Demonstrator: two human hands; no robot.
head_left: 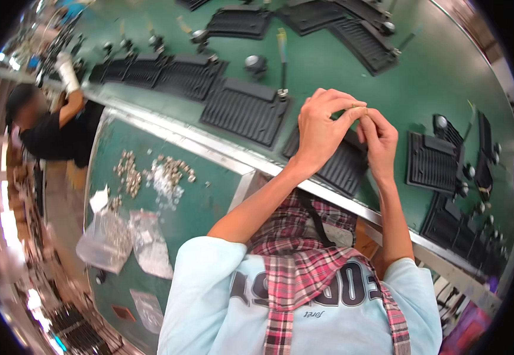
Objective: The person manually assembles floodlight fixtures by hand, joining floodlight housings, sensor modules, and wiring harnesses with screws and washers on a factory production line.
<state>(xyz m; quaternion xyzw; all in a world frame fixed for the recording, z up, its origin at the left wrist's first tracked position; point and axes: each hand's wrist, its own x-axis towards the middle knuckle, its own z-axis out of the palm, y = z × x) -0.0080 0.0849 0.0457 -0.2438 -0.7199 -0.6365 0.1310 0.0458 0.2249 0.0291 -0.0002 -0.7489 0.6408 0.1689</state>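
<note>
My left hand (321, 127) and my right hand (380, 142) are raised together over the green belt. Their fingertips meet and pinch a small thin metal part (360, 108) between them. Directly beneath the hands lies a black ribbed housing (343, 165) at the belt's near edge. Another black ribbed housing (246, 111) lies just left of my left hand, with a small cable fitting (282, 93) at its corner.
Several more black housings (431, 161) line the green belt (434, 77). A metal rail (209, 145) separates it from a green side table (204, 201) holding a pile of small metal fittings (150, 173) and plastic bags (121, 239). A person in black (61, 133) works at the left.
</note>
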